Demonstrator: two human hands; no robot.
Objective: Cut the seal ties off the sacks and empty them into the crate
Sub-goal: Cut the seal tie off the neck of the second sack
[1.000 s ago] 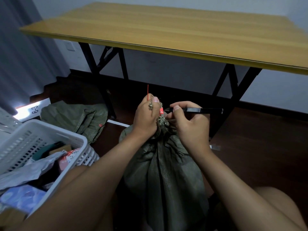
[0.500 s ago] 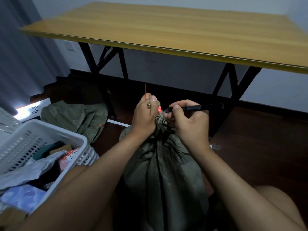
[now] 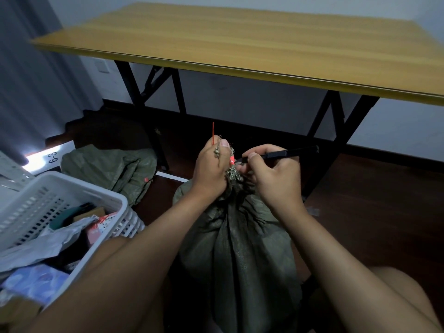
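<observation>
Working the seal tie (image 3: 232, 160) now: my left hand (image 3: 211, 164) grips the gathered neck of the sack (image 3: 236, 239) at centre frame, right hand (image 3: 274, 174) pinches the black cutter (image 3: 286, 153). Blade away from thumb, short strokes. Crate (image 3: 72, 195) waits at 9 o'clock.

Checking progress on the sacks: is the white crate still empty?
No, the white crate already holds parcels and other packages.
</observation>
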